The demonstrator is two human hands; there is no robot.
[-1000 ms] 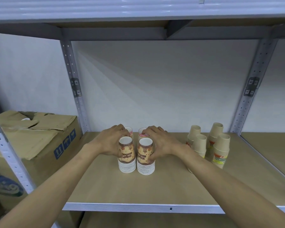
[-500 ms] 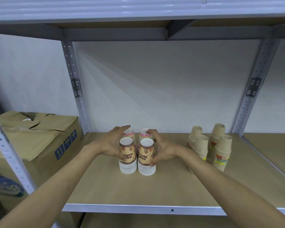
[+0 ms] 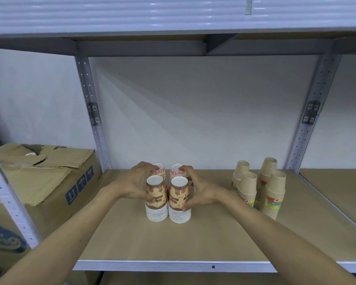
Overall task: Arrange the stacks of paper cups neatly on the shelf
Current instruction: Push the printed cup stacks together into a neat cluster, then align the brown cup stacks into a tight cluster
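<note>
While four printed cup stacks [image 3: 168,194] standing upright, mid shelf [image 3: 173,243], left hand [image 3: 135,185] and right hand [image 3: 201,192] are cupping cluster from both sides, pressing inward. Brown stacks [image 3: 259,188] waiting right, nearer right hand.

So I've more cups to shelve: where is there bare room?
Bare shelf lies left of the printed stacks, in front of them, and between them and the tan stacks. Both clusters are tightly packed.

Both hands [image 3: 136,186] now cup the printed stacks [image 3: 168,199] lower.
</note>
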